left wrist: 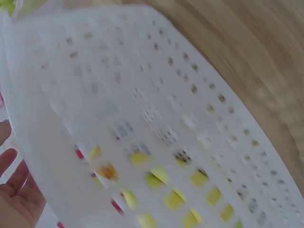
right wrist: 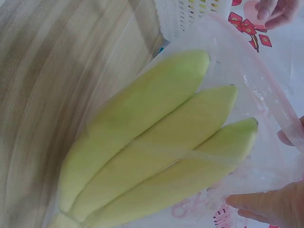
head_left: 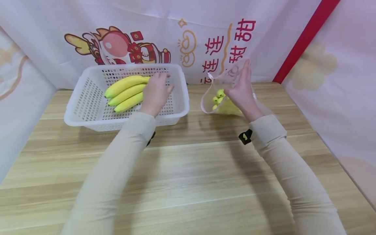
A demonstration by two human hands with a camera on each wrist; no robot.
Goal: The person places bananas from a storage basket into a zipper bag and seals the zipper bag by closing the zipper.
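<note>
A bunch of yellow bananas (head_left: 127, 93) lies in the white perforated basket (head_left: 85, 122). Over the basket, my left hand (head_left: 155, 92) is beside the stem end of the bunch, thumb apart from the fingers. Its fingers (left wrist: 18, 183) hold nothing in the left wrist view. To the right stands a clear plastic bag (head_left: 207, 98) with a pinkish rim, its mouth spread toward the basket. My right hand (head_left: 242, 93) holds the bag up by its upper edge. Through the film, the right wrist view shows another bunch of bananas (right wrist: 152, 142) inside.
A wooden table (head_left: 188, 176) carries the basket and the bag. Behind them hangs a white cloth (head_left: 164, 39) printed with a cartoon figure and red characters. A red band (head_left: 305, 42) runs down the cloth at the right corner.
</note>
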